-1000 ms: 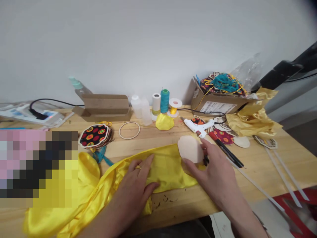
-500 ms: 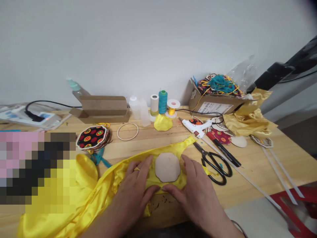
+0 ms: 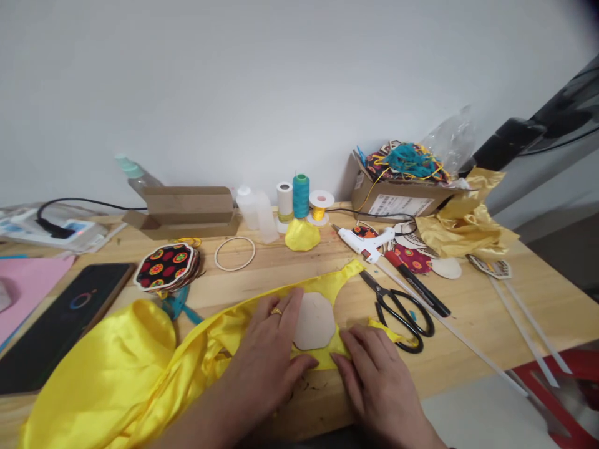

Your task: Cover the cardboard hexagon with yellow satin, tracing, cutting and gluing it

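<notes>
A pale, scalloped card piece (image 3: pixel 315 320) lies on yellow satin cloth (image 3: pixel 116 368) spread over the table. My left hand (image 3: pixel 269 340) is open, its fingers resting flat over the card's left side and the cloth, thumb at the cloth's near edge. At the cloth's lower right corner, my right hand (image 3: pixel 377 368) has its fingertips down on the fabric, the thumb apart from the index finger. Black-handled scissors (image 3: pixel 397 307) lie just beyond my right hand, with a yellow cloth scrap at their handles. A cut yellow piece (image 3: pixel 302 235) is farther back.
A glue gun (image 3: pixel 367 242) and black marker (image 3: pixel 418 284) lie on the right, before a cardboard box (image 3: pixel 397 198) of patterned pieces. Thread spools (image 3: pixel 301 196) stand by the wall. Left are a phone (image 3: pixel 65 318), patterned pieces (image 3: pixel 166 267) and a wooden ring (image 3: pixel 234 254).
My left hand has slid right, onto the card's left edge. My right hand has moved down and right, away from the card. The view has shifted slightly.
</notes>
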A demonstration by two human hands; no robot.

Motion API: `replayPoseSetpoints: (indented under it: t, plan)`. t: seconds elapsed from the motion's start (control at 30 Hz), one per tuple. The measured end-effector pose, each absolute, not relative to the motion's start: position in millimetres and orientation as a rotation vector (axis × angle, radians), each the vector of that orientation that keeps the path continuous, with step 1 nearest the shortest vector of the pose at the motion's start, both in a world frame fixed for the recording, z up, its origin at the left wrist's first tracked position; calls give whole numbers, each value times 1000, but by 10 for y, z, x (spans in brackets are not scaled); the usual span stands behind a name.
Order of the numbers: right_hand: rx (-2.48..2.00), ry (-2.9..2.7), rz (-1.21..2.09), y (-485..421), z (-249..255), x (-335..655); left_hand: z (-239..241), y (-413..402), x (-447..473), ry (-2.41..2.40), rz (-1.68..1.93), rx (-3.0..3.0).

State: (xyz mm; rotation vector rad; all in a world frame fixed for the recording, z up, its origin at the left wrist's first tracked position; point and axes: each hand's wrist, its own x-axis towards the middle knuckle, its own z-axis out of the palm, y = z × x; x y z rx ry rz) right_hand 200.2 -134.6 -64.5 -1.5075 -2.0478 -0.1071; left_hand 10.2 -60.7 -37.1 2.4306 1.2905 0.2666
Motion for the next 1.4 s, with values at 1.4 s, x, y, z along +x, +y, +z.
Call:
replayPoseSetpoints:
  t: [1.4]
  plan:
    - [-1313, -2116, -46, -1354, -562, 2013, -485, -617, 145, 1364, 418, 2574]
